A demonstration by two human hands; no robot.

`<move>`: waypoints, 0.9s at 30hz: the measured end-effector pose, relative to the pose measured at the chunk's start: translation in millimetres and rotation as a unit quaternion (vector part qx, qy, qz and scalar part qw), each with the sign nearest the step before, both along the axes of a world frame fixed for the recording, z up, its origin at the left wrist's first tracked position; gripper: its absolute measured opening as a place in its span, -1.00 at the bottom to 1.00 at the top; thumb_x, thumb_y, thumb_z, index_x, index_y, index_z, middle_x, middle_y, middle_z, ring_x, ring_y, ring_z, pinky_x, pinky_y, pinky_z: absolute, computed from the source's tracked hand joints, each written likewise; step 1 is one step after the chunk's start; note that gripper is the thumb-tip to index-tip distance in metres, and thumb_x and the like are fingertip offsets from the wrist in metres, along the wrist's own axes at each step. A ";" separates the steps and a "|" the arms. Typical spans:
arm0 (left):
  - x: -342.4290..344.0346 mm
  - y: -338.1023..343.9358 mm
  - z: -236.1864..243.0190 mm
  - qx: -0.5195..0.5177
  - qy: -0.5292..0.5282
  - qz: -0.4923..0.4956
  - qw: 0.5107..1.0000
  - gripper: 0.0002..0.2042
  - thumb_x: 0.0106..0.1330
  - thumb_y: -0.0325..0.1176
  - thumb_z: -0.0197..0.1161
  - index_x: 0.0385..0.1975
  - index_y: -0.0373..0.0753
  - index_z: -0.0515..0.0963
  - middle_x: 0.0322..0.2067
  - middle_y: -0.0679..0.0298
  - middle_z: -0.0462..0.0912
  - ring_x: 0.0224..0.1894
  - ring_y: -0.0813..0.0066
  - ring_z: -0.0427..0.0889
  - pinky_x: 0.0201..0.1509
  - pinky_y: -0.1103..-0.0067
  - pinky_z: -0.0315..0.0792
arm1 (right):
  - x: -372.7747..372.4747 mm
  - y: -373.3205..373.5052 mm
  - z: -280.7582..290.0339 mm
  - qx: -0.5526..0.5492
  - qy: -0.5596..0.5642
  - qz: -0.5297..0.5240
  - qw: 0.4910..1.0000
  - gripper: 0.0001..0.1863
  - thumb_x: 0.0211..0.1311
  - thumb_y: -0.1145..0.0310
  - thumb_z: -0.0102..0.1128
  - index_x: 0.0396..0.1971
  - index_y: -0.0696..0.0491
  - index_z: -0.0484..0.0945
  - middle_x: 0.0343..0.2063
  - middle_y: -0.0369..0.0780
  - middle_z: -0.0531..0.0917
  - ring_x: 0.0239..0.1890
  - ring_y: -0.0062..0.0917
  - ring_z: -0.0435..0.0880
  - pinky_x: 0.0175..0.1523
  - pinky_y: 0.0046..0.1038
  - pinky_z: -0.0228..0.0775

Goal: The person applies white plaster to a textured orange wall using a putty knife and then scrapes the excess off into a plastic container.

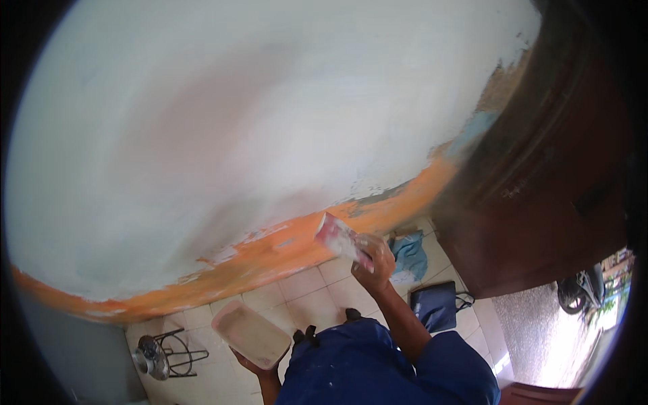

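In my right hand [375,262] is a wide putty knife [339,237], its handle wrapped by my fingers. The blade, smeared white and reddish, points up and left toward the wall; whether it touches is unclear. A pale, rectangular plastic tub [251,336] rests in my left hand [255,364], whose fingers are mostly hidden beneath it. The tub looks coated with pale residue inside. Ahead stands the wall [270,115], covered by a broad white layer. Along its lower part runs a bare orange band [270,260] with ragged white edges and grey patches.
A metal stand with a ring and legs [177,354] is on the tiled floor [307,287] at left. A crumpled blue cloth [410,256] and a dark bag [434,306] lie at right. A dark reddish-brown door [540,209] borders the wall; a motorcycle [582,290] stands outside.
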State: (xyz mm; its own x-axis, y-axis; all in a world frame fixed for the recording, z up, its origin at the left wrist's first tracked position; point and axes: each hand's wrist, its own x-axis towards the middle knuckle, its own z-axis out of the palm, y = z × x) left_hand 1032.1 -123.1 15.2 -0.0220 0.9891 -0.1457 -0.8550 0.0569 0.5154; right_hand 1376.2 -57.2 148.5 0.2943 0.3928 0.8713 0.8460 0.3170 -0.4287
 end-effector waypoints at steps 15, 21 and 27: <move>79.0 17.8 1.7 -0.030 0.080 0.056 0.995 -0.39 0.33 0.17 -0.14 0.24 -0.12 0.17 0.09 0.25 0.38 0.05 0.26 0.44 0.06 0.29 0.42 | 155.0 78.5 -83.1 0.056 0.697 0.379 0.607 -0.83 0.24 0.49 0.10 -0.16 0.11 0.48 -0.32 -0.29 0.59 -0.23 -0.52 0.59 -0.16 -0.48 0.47; 87.4 43.5 15.5 -0.049 0.026 0.002 0.998 -0.46 0.39 0.09 -0.19 0.23 -0.12 0.21 0.13 0.21 0.37 0.09 0.24 0.44 0.11 0.25 0.42 | 177.9 122.9 -106.8 0.063 0.749 0.321 0.576 -0.85 0.25 0.52 0.06 -0.18 0.12 0.47 -0.27 -0.25 0.60 -0.20 -0.48 0.60 -0.14 -0.44 0.50; 111.0 28.2 -0.4 -0.048 0.099 0.095 0.989 -0.49 0.40 0.02 -0.17 0.23 -0.16 0.22 0.13 0.17 0.37 0.06 0.22 0.47 0.04 0.27 0.49 | 183.5 149.1 -109.3 -0.033 0.787 0.177 0.590 -0.87 0.20 0.59 -0.01 -0.25 0.21 0.46 -0.30 -0.16 0.59 -0.21 -0.35 0.60 -0.10 -0.34 0.53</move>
State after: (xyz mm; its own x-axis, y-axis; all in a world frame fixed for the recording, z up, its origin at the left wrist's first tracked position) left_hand 1143.1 -94.9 14.8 -0.2448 0.9458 -0.2135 -0.7372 -0.0385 0.6746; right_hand 1559.7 91.9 39.2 0.6078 0.6900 -0.3930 -0.7314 0.2938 -0.6154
